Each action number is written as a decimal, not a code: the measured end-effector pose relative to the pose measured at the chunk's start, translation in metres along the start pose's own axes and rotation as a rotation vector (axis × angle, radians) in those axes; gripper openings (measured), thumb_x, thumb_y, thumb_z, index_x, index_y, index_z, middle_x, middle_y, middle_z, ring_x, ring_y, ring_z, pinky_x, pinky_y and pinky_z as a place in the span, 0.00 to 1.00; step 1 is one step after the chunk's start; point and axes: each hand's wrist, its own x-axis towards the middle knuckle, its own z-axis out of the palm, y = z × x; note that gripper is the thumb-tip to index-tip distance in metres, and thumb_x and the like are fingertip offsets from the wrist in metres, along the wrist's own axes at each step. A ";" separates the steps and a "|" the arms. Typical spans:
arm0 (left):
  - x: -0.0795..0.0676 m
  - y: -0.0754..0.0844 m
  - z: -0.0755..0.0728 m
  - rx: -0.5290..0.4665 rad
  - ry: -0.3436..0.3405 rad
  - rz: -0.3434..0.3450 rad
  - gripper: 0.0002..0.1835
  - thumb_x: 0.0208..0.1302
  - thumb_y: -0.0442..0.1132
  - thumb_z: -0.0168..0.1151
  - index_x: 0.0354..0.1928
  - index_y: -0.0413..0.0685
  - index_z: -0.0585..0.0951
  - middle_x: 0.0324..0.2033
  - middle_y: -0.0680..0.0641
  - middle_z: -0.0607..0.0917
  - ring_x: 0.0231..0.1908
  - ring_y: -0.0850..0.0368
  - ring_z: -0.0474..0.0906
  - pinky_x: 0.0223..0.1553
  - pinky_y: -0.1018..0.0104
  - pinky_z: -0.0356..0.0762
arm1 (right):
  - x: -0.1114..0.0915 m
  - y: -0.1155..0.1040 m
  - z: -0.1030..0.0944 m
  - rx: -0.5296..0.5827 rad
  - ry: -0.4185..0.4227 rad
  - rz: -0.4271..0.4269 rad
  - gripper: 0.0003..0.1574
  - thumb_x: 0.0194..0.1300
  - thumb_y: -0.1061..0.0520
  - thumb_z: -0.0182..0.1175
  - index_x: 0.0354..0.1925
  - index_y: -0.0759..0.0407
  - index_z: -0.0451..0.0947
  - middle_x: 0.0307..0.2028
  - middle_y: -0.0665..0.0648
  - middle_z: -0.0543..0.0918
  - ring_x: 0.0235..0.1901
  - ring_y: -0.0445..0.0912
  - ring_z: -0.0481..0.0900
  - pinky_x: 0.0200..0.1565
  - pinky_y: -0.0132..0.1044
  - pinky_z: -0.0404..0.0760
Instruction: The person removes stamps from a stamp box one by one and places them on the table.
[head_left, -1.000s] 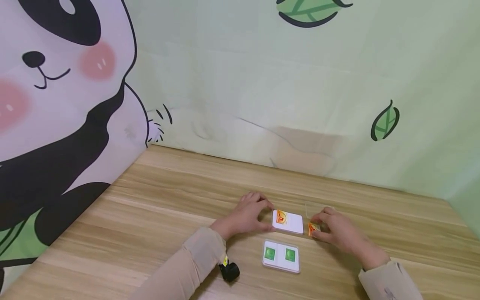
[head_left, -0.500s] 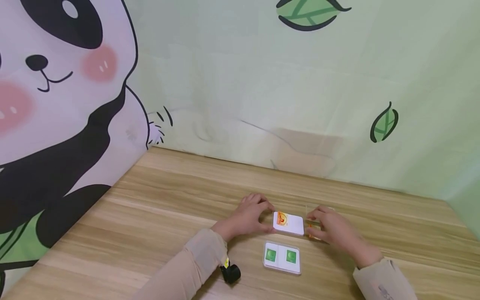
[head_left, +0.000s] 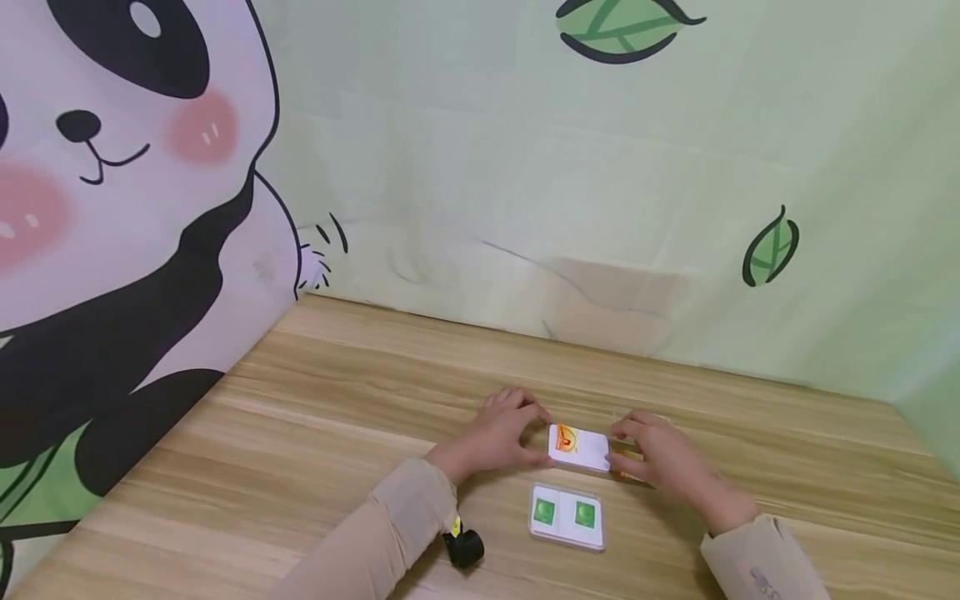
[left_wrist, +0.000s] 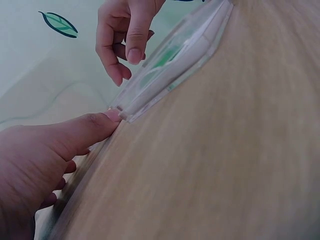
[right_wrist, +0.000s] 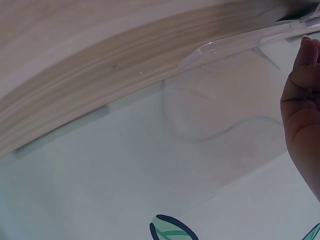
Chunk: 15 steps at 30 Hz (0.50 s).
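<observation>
A pale green backdrop [head_left: 420,150] with 2 leaf drawings [head_left: 618,33] fills most of my head view, and a cartoon panda [head_left: 127,242] covers the left wall. Below spreads a wood-grain table [head_left: 360,383]. Across it reach a person's 2 arms in beige sleeves [head_left: 360,525]. I see the left hand [head_left: 495,433] curved like a C, thumb and fingers at 2 corners of a white card stack [head_left: 588,452], holding its left end. The right hand [head_left: 663,458] bends at the other end, thumb and fingers apart; I cannot tell whether it grips anything. The stack, printed orange at 1 corner, lies between the hands, just beyond a clear plastic case [head_left: 565,544] showing 2 green squares. A small black device [head_left: 465,548] sits by the left wrist. An orange-printed piece [head_left: 630,453] shows partly beneath the right hand.
</observation>
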 end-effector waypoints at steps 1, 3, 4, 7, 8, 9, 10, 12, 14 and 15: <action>0.000 0.000 0.000 -0.001 -0.001 0.000 0.30 0.53 0.59 0.69 0.57 0.56 0.77 0.56 0.52 0.73 0.60 0.55 0.64 0.67 0.57 0.57 | 0.000 0.000 0.000 0.002 -0.001 0.001 0.20 0.59 0.50 0.67 0.46 0.61 0.81 0.40 0.54 0.82 0.34 0.43 0.76 0.39 0.41 0.79; 0.000 0.000 0.000 0.000 -0.001 0.001 0.30 0.53 0.59 0.69 0.56 0.56 0.77 0.56 0.52 0.73 0.60 0.55 0.64 0.67 0.57 0.57 | 0.001 -0.001 0.000 0.007 -0.004 0.003 0.20 0.59 0.50 0.66 0.47 0.60 0.81 0.40 0.53 0.82 0.33 0.41 0.74 0.38 0.39 0.78; 0.000 0.000 0.000 0.001 -0.001 0.001 0.30 0.53 0.59 0.69 0.56 0.56 0.77 0.56 0.52 0.73 0.60 0.55 0.64 0.67 0.57 0.57 | 0.001 -0.001 0.000 0.010 -0.004 0.003 0.20 0.60 0.50 0.66 0.47 0.60 0.81 0.40 0.53 0.82 0.32 0.41 0.74 0.37 0.38 0.78; 0.000 0.000 0.000 0.012 0.001 0.003 0.30 0.53 0.59 0.69 0.56 0.56 0.77 0.56 0.52 0.73 0.60 0.55 0.64 0.67 0.57 0.57 | 0.002 -0.002 0.000 0.011 0.002 0.001 0.20 0.60 0.50 0.66 0.47 0.60 0.81 0.39 0.52 0.82 0.32 0.40 0.74 0.37 0.38 0.78; 0.000 0.000 0.000 0.014 0.002 0.005 0.30 0.53 0.59 0.69 0.56 0.56 0.77 0.56 0.52 0.73 0.60 0.55 0.65 0.67 0.57 0.57 | 0.002 -0.003 0.000 0.010 0.006 0.000 0.19 0.60 0.50 0.66 0.47 0.60 0.81 0.39 0.52 0.82 0.32 0.40 0.74 0.37 0.38 0.78; 0.000 0.000 0.000 0.015 0.002 0.005 0.30 0.53 0.60 0.69 0.56 0.56 0.77 0.55 0.51 0.73 0.60 0.55 0.65 0.67 0.57 0.57 | 0.002 -0.003 0.000 0.009 0.010 -0.004 0.19 0.60 0.51 0.66 0.46 0.60 0.81 0.39 0.52 0.82 0.32 0.40 0.74 0.37 0.38 0.78; 0.000 0.000 -0.001 0.015 0.001 0.005 0.30 0.53 0.60 0.69 0.56 0.56 0.77 0.55 0.51 0.73 0.60 0.55 0.65 0.67 0.57 0.57 | 0.003 -0.003 0.000 0.006 0.013 -0.008 0.19 0.60 0.51 0.66 0.46 0.60 0.81 0.39 0.52 0.82 0.32 0.40 0.74 0.37 0.38 0.78; 0.000 0.000 0.000 0.015 -0.001 0.003 0.30 0.53 0.60 0.69 0.56 0.56 0.77 0.55 0.51 0.73 0.60 0.55 0.65 0.67 0.57 0.57 | 0.004 -0.004 0.001 0.001 0.025 -0.024 0.19 0.59 0.51 0.67 0.46 0.60 0.81 0.39 0.52 0.82 0.32 0.40 0.74 0.37 0.38 0.78; 0.000 0.000 0.000 0.011 -0.004 0.000 0.30 0.53 0.60 0.69 0.56 0.56 0.78 0.55 0.51 0.73 0.60 0.55 0.65 0.67 0.57 0.57 | 0.005 -0.004 0.003 -0.003 0.039 -0.040 0.18 0.59 0.52 0.67 0.45 0.60 0.81 0.39 0.53 0.82 0.33 0.41 0.75 0.38 0.38 0.79; 0.001 0.000 0.000 0.012 -0.006 -0.002 0.30 0.53 0.60 0.69 0.56 0.57 0.78 0.55 0.51 0.73 0.60 0.55 0.65 0.67 0.57 0.57 | 0.005 -0.004 0.003 -0.002 0.046 -0.048 0.18 0.58 0.52 0.67 0.45 0.61 0.81 0.39 0.53 0.82 0.33 0.41 0.75 0.38 0.39 0.79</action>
